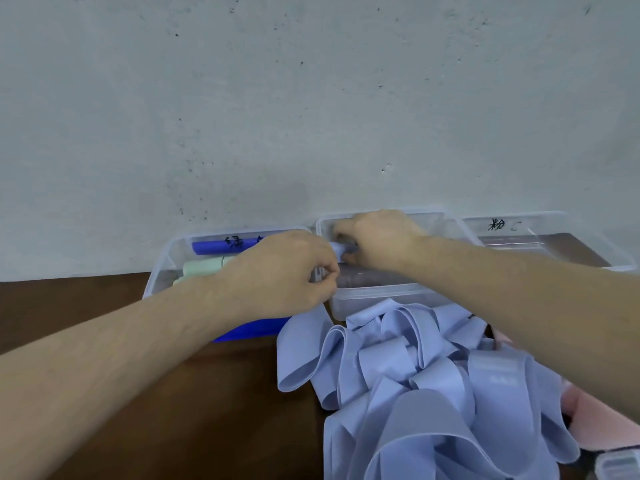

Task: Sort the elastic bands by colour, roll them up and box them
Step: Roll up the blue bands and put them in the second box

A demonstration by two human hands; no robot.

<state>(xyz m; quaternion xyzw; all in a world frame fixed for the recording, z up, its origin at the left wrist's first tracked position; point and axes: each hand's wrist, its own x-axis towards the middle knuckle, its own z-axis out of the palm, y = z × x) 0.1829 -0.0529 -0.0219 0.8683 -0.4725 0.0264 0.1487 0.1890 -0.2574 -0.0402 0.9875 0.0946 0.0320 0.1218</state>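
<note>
Partly hidden: right hand (377,239) grasps pale blue roll (338,250) over middle box (388,292); left hand (287,271) pinches its end.

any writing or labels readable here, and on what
"绿": handwritten on the left box, a second mark is hidden by the left hand.
"粉": handwritten on the right box, with a faint unreadable mark beside it.
Pale print on a lilac band: too blurred to read.

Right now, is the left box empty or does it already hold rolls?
Not empty: the left box holds pale green rolls and a dark blue roll.
</note>
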